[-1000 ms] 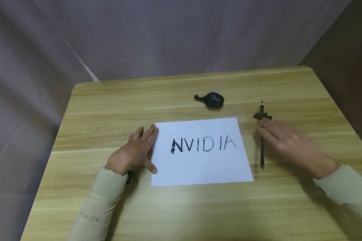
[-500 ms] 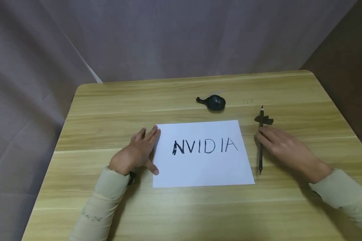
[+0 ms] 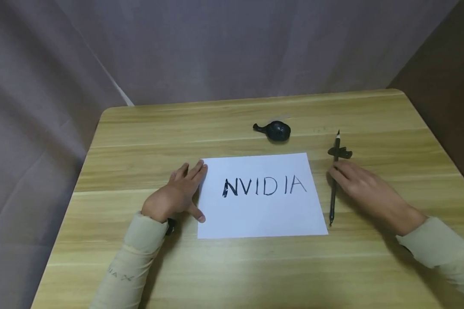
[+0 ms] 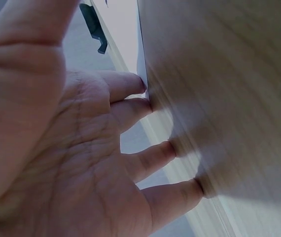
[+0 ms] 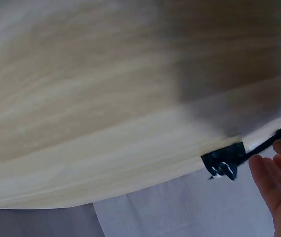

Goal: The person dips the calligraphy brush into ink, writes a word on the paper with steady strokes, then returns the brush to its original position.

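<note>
In the head view, my left hand lies spread at the left edge of a white sheet of paper. Fingertips and thumb rest on its margin. Black letters reading NVIDIA run across the sheet. Right of the paper, my right hand pinches a slim black ink brush near its middle. The dark tip of the brush points to the far side, lying across a small black brush rest. In the right wrist view, thumb and fingers close around the shaft, beside the black rest.
A black gourd-shaped thing with a short neck sits beyond the paper. Faint marks show on the wooden table near the rest. Grey curtain hangs behind the far edge.
My right hand has shifted slightly toward me along the ink brush. The brush's near end has swung a little left. The left hand and paper hold their places.
</note>
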### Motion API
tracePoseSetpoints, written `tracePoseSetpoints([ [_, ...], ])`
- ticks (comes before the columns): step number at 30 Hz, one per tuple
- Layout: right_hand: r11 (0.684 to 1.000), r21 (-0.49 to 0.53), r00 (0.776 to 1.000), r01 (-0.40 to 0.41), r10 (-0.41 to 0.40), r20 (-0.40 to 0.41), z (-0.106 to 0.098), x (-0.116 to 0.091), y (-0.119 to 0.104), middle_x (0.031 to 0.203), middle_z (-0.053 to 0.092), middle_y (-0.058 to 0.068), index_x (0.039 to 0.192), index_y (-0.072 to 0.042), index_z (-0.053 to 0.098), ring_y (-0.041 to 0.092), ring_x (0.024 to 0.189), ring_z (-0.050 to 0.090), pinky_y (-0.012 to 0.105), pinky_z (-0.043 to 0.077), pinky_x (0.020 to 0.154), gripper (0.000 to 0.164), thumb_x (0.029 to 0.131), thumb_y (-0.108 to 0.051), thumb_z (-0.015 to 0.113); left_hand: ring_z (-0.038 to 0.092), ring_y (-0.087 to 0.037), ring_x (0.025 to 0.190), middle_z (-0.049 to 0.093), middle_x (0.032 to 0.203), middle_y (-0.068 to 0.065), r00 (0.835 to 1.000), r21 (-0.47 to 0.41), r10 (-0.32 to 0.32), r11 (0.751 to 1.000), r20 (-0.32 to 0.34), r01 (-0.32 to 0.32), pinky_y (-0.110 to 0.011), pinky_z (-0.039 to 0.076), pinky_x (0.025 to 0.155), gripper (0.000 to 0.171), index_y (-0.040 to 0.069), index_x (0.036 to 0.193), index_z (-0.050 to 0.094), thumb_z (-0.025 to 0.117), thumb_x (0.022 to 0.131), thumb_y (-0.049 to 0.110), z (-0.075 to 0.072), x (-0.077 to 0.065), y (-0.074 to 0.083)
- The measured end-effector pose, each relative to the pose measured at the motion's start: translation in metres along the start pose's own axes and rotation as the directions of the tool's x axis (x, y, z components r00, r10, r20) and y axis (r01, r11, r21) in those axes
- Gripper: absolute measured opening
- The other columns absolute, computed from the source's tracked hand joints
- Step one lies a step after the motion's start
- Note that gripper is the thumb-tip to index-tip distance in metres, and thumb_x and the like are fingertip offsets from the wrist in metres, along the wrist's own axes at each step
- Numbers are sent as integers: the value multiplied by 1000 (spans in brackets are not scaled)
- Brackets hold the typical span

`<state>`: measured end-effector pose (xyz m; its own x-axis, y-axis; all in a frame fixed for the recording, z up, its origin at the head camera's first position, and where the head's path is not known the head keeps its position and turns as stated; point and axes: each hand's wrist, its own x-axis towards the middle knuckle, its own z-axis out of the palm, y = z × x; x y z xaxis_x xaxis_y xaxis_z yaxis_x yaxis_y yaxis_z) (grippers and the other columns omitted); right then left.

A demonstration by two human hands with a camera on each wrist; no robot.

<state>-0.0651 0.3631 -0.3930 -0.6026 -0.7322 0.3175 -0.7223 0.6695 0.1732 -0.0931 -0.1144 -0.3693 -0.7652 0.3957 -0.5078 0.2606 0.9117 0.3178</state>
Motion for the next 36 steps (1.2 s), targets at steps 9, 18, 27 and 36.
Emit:
tracePoseSetpoints([
  [9,941,251,968,-226,246,-53,-24,27,-25,115,68,24,123,9,67,38,100,71,50,62,79,41,83,14,76,-7,-49,160,-8,178,-9,1000,3,-13,1000,-7,13,-67,4,127,147,9,171,3,101,66,43,-2,-4,-12],
  [18,707,462,834,-535,530,154,-47,62,-63,94,78,12,113,3,73,26,79,75,36,62,63,23,91,0,79,-5,-49,160,-6,178,-9,999,7,-35,999,-25,35,-66,5,127,146,9,171,4,100,66,44,-1,-9,-21],
  [27,652,314,722,-690,585,369,-40,63,-93,77,61,2,117,7,68,18,67,55,34,44,59,42,92,-23,83,-1,-48,161,1,178,-10,998,35,25,999,-59,-23,-66,9,127,138,7,170,9,96,72,50,-4,-2,-16],
  [36,596,215,619,-773,636,461,-26,62,-108,78,57,12,107,9,62,26,66,52,41,44,54,49,88,-28,87,8,-47,161,4,178,-13,996,93,27,995,-83,-19,-65,16,127,124,5,169,14,85,83,59,-9,9,-13],
])
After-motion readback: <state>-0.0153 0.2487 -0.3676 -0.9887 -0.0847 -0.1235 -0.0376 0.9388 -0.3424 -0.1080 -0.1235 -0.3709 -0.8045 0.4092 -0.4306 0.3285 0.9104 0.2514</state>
